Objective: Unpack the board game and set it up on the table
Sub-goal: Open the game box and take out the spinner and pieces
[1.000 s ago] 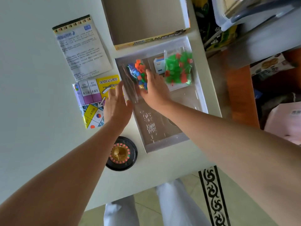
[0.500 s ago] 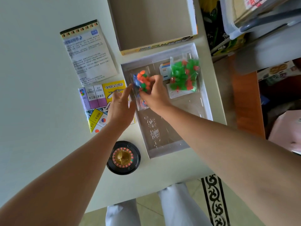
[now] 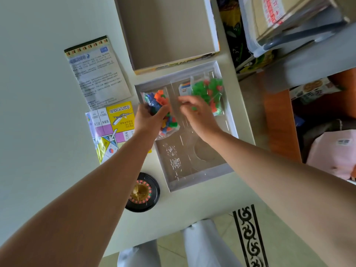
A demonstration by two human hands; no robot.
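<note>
mixed-colour piece bag [image 3: 158,99]: in left hand [image 3: 149,120], above tray [image 3: 200,179] | green-piece bag [image 3: 209,91]: inside tray's far end

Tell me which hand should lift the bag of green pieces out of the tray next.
Right, most likely. The right hand appears free and sits right beside the bag of green pieces in the tray, while the left hand grips the bag of mixed-colour pieces.

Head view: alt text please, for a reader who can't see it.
A person's left hand grips a bag of multicoloured game pieces over the open box tray, while the right hand hovers beside a bag of green and red pieces in it. On the white table lie a folded board, a rule sheet and a roulette wheel.
</note>
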